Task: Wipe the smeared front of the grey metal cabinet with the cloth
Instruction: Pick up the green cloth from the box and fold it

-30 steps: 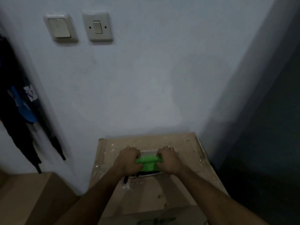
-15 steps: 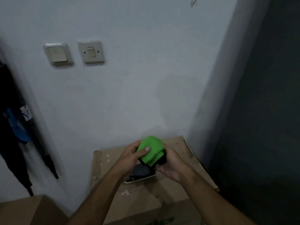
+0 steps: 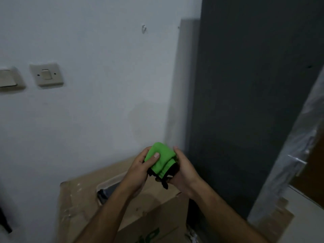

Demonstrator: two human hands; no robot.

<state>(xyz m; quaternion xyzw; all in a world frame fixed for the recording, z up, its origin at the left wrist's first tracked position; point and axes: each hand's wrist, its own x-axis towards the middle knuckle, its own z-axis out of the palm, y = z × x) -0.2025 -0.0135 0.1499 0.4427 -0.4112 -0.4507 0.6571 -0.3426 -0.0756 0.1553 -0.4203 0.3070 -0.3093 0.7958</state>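
your left hand (image 3: 138, 171) and right hand (image 3: 184, 171) cover much of the green cloth (image 3: 160, 159), so you cannot see its full shape. the grey cabinet (image 3: 245, 102) runs off the top edge, and its smears are too dim to make out. the left switch (image 3: 7, 79) is cut by the left edge. your left forearm hides part of the opening in the cardboard box (image 3: 78, 207).

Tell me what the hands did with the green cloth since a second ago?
Both hands lifted the cloth up off the cardboard box, where they had held it low over the opening, and bunched it into a thicker bundle. The left hand and right hand grip it as before. The view swung right, showing the grey cabinet. The box stayed put.
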